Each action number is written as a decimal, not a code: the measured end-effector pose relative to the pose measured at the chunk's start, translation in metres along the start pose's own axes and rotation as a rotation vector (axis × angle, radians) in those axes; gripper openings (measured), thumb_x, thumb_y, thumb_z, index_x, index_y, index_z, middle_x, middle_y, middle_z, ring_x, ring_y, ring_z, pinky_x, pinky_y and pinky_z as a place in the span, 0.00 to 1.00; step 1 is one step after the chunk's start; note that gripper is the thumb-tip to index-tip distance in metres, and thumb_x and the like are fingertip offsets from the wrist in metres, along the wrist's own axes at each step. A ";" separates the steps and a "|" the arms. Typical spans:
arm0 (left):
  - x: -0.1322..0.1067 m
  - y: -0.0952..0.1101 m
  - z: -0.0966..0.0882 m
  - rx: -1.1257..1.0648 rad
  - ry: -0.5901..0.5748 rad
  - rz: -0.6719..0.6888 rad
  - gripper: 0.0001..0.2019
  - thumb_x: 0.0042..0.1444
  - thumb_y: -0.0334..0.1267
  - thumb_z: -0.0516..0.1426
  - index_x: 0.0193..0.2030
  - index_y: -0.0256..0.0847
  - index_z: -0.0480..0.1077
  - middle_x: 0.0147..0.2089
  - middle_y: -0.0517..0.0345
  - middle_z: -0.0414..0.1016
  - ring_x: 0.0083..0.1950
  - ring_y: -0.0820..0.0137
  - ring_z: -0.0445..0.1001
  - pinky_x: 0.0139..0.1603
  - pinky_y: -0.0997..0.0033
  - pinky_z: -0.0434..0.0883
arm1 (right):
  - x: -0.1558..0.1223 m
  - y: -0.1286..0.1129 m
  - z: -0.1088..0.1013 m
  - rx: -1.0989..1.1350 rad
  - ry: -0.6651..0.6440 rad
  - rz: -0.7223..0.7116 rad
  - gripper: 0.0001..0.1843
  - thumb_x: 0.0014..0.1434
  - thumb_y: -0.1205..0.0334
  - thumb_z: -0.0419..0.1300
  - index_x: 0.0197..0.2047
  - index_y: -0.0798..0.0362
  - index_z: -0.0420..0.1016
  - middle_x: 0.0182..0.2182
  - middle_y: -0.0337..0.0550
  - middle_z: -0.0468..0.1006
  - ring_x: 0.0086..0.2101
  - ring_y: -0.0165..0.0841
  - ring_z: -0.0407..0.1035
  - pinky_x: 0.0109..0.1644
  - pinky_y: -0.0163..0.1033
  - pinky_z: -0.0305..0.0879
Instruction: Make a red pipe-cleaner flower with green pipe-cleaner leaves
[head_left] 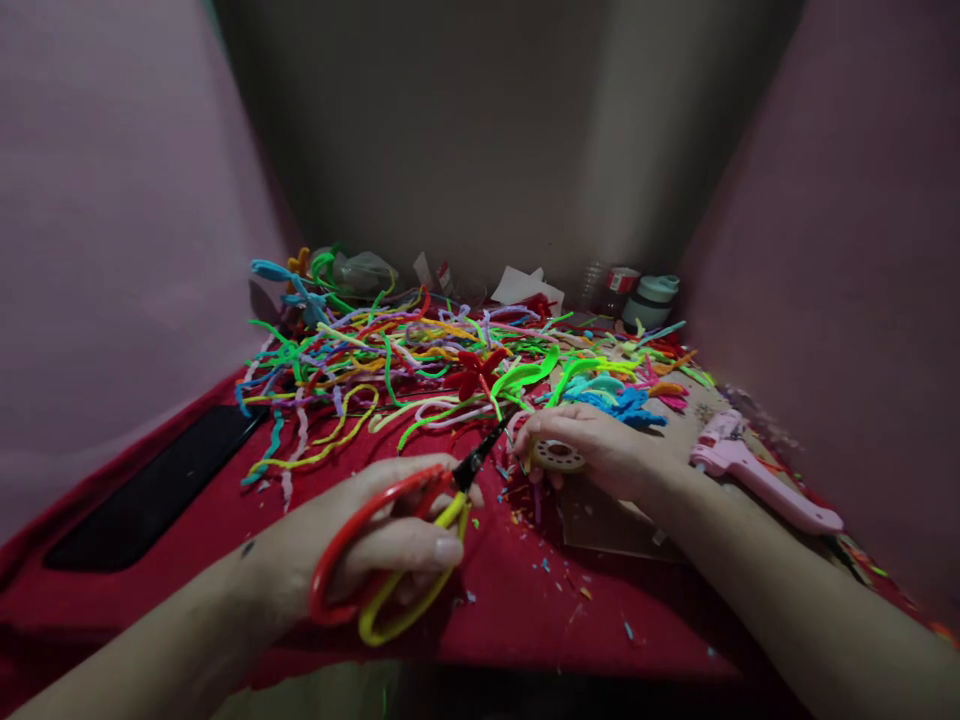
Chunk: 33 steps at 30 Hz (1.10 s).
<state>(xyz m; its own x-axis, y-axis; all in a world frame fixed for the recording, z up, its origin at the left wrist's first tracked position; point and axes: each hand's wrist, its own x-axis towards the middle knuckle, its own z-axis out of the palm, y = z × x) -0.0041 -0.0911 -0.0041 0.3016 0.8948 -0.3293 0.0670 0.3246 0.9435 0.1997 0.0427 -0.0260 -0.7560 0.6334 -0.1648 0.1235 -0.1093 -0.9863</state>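
My left hand (409, 530) is closed round the red and yellow handles of a pair of scissors (390, 500). The dark blades run up and to the right, their tips close to the fingers of my right hand (600, 445). My right hand is closed on a round, yellowish spool (559, 456) with a ring of small holes. A thin strand seems to lie between spool and blades, too fine to make out. Just behind the blades is a red pipe-cleaner flower (474, 375) beside bright green pipe-cleaner leaves (529, 373).
Loose coloured pipe cleaners (360, 350) heap across the red cloth (495, 610). A black phone-like slab (154, 490) lies left. Blue flowers (619, 400) and a pink glue gun (765, 470) lie right, near cardboard (611, 525). A lidded jar (651, 300) stands behind.
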 end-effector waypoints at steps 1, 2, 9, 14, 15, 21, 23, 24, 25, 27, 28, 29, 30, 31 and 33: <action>-0.001 -0.002 0.007 0.004 -0.029 -0.034 0.06 0.51 0.38 0.56 0.33 0.39 0.66 0.22 0.61 0.67 0.21 0.76 0.63 0.20 0.78 0.60 | 0.000 0.001 0.000 0.002 -0.003 -0.002 0.11 0.52 0.59 0.54 0.26 0.55 0.73 0.24 0.41 0.73 0.23 0.28 0.66 0.22 0.31 0.57; -0.001 -0.004 0.011 -0.015 -0.040 -0.061 0.05 0.52 0.38 0.55 0.32 0.39 0.66 0.23 0.61 0.68 0.22 0.75 0.65 0.21 0.78 0.61 | 0.000 0.001 0.000 0.002 -0.005 -0.006 0.11 0.52 0.59 0.54 0.26 0.56 0.74 0.25 0.41 0.73 0.23 0.28 0.66 0.22 0.32 0.57; 0.002 -0.022 0.016 -0.186 -0.036 -0.119 0.09 0.51 0.35 0.54 0.40 0.39 0.66 0.26 0.60 0.70 0.23 0.75 0.66 0.24 0.76 0.64 | 0.001 0.004 -0.001 0.004 -0.011 -0.029 0.11 0.53 0.59 0.54 0.27 0.55 0.74 0.25 0.41 0.74 0.24 0.28 0.67 0.25 0.32 0.58; 0.007 -0.023 0.017 -0.178 -0.092 -0.120 0.08 0.49 0.32 0.52 0.38 0.37 0.66 0.25 0.60 0.69 0.22 0.76 0.66 0.24 0.76 0.64 | 0.002 0.005 -0.001 -0.003 0.007 -0.019 0.10 0.52 0.61 0.54 0.27 0.55 0.75 0.25 0.41 0.74 0.24 0.27 0.67 0.26 0.31 0.59; 0.008 -0.023 0.017 -0.190 -0.090 -0.117 0.08 0.49 0.32 0.52 0.38 0.38 0.66 0.25 0.60 0.69 0.22 0.76 0.66 0.23 0.77 0.64 | 0.001 0.005 -0.001 -0.005 0.010 -0.021 0.10 0.52 0.61 0.54 0.27 0.55 0.75 0.25 0.41 0.75 0.24 0.27 0.66 0.26 0.31 0.59; 0.018 -0.029 0.016 -0.174 -0.100 -0.084 0.04 0.49 0.34 0.53 0.32 0.36 0.65 0.24 0.60 0.69 0.22 0.76 0.66 0.23 0.78 0.65 | 0.000 0.004 0.001 -0.032 -0.008 -0.021 0.12 0.52 0.59 0.55 0.26 0.56 0.76 0.23 0.40 0.73 0.23 0.27 0.65 0.22 0.30 0.57; 0.020 -0.028 0.016 -0.178 -0.115 -0.072 0.06 0.50 0.34 0.53 0.37 0.38 0.65 0.25 0.61 0.69 0.22 0.76 0.67 0.22 0.78 0.65 | 0.000 0.004 0.001 -0.043 0.004 -0.021 0.11 0.51 0.61 0.54 0.26 0.56 0.76 0.22 0.40 0.73 0.22 0.26 0.65 0.23 0.30 0.56; 0.021 -0.027 0.017 -0.175 -0.117 -0.065 0.08 0.51 0.34 0.53 0.39 0.40 0.64 0.26 0.62 0.69 0.22 0.76 0.67 0.22 0.77 0.65 | 0.000 0.005 0.001 -0.048 0.011 -0.021 0.11 0.51 0.61 0.54 0.27 0.56 0.76 0.22 0.39 0.73 0.22 0.26 0.65 0.23 0.30 0.56; 0.021 -0.024 0.017 -0.165 -0.117 -0.063 0.08 0.51 0.35 0.54 0.40 0.40 0.64 0.26 0.62 0.69 0.22 0.76 0.67 0.22 0.77 0.65 | 0.000 0.005 0.001 -0.052 0.016 -0.021 0.11 0.51 0.62 0.54 0.27 0.56 0.76 0.22 0.39 0.73 0.22 0.26 0.65 0.23 0.30 0.56; 0.021 -0.019 0.018 -0.108 -0.118 -0.080 0.08 0.53 0.37 0.54 0.40 0.40 0.64 0.26 0.62 0.69 0.21 0.76 0.66 0.22 0.77 0.65 | 0.000 0.005 0.001 -0.055 0.017 -0.020 0.11 0.50 0.62 0.54 0.27 0.56 0.76 0.22 0.39 0.73 0.21 0.25 0.64 0.23 0.30 0.55; 0.021 -0.016 0.019 -0.062 -0.112 -0.091 0.08 0.53 0.39 0.54 0.39 0.40 0.64 0.25 0.62 0.69 0.20 0.76 0.65 0.22 0.77 0.65 | 0.000 0.004 0.001 -0.058 0.013 -0.019 0.11 0.50 0.61 0.54 0.27 0.56 0.76 0.22 0.39 0.72 0.21 0.25 0.64 0.23 0.30 0.55; 0.021 -0.014 0.019 -0.006 -0.105 -0.101 0.09 0.54 0.41 0.54 0.38 0.39 0.65 0.24 0.62 0.68 0.20 0.76 0.65 0.21 0.78 0.64 | 0.000 0.003 0.001 -0.061 0.007 -0.019 0.10 0.51 0.61 0.54 0.27 0.56 0.76 0.21 0.38 0.72 0.21 0.25 0.64 0.23 0.30 0.55; 0.021 -0.012 0.019 0.054 -0.098 -0.110 0.10 0.54 0.43 0.54 0.37 0.39 0.65 0.23 0.63 0.68 0.19 0.76 0.64 0.21 0.78 0.63 | 0.000 0.002 0.002 -0.063 0.003 -0.019 0.11 0.51 0.61 0.54 0.26 0.56 0.75 0.21 0.38 0.72 0.21 0.25 0.64 0.23 0.30 0.55; 0.021 -0.010 0.019 0.116 -0.086 -0.112 0.11 0.54 0.45 0.54 0.35 0.38 0.65 0.21 0.63 0.67 0.18 0.76 0.63 0.20 0.78 0.62 | 0.000 0.000 0.002 -0.064 -0.003 -0.019 0.11 0.51 0.61 0.54 0.26 0.56 0.75 0.22 0.38 0.72 0.21 0.25 0.64 0.23 0.30 0.55; 0.021 -0.008 0.017 0.229 -0.052 -0.090 0.12 0.54 0.46 0.53 0.32 0.39 0.65 0.18 0.64 0.65 0.17 0.76 0.63 0.19 0.78 0.61 | -0.001 -0.002 0.004 -0.058 -0.003 -0.020 0.11 0.51 0.61 0.54 0.25 0.56 0.74 0.21 0.37 0.71 0.21 0.24 0.63 0.23 0.30 0.54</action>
<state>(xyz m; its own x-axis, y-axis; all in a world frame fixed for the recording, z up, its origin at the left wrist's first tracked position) 0.0182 -0.0803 -0.0181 0.3332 0.8464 -0.4154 0.3078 0.3188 0.8965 0.1979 0.0396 -0.0242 -0.7608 0.6325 -0.1455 0.1456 -0.0521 -0.9880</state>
